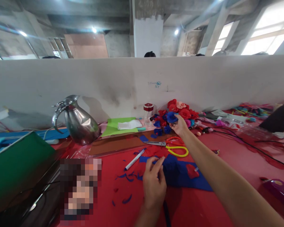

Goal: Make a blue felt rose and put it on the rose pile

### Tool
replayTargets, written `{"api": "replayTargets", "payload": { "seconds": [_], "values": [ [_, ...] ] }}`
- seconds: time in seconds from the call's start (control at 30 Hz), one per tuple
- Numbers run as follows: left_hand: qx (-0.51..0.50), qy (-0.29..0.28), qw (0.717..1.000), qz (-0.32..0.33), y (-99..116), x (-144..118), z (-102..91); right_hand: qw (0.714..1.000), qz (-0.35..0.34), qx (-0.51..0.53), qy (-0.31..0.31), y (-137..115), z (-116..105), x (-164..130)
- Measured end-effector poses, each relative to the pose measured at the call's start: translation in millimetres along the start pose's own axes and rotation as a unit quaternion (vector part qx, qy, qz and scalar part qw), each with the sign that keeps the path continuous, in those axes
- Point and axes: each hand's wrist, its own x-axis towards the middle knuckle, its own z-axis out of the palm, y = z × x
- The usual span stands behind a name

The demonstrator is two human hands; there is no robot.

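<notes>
We are reaching our right hand (180, 125) out toward twelve o'clock, fingers curled closed around a blue felt flower (171, 117) at the near edge of a heap of red and blue felt flowers (180, 112) that is lying against the white partition wall (132, 82). Our left hand (153, 183) is working close in at six o'clock, thumb and fingers half-closed and pinching the edge of a blue felt sheet (180, 175) that is lying flat on the red table cover (227, 148).

We are judging the flower to be very light, soft and easily crushed, so a gentle pinch at its base or outer petals should suit it. The sheet is looking limp and non-slippery, best taken by an edge or corner.

Yellow-handled scissors (174, 147) are lying between the two hands, a white marker (134, 160) at about ten o'clock of the left hand, with blue offcuts scattered around it. A steel jug (79, 121) is standing at ten o'clock, a small jar (148, 113) near the wall. The room is looking like a bare concrete hall with bright windows at two o'clock.
</notes>
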Motion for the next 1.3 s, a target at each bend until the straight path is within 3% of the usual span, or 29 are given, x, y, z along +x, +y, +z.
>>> {"api": "replayTargets", "payload": {
  "seconds": [0.2, 0.5, 0.97, 1.3],
  "values": [
    [0.002, -0.002, 1.0, 0.005, -0.2, 1.2, -0.6, 0.999, 0.006, 0.023, -0.044, -7.9, -0.8, -21.0],
    [0.001, -0.004, 1.0, 0.005, -1.4, 0.6, 0.6, 0.995, 0.011, 0.072, -0.065, -32.6, -20.7, -45.8],
    [-0.002, 0.0, 1.0, 0.004, -0.3, 0.7, 0.2, 0.997, 0.005, 0.074, -0.035, -19.3, -5.6, -24.8],
    [0.001, 0.001, 1.0, 0.002, 0.9, 0.1, -0.7, 0.998, -0.018, 0.034, -0.04, -1.7, 17.4, 8.9]
  ]
}}
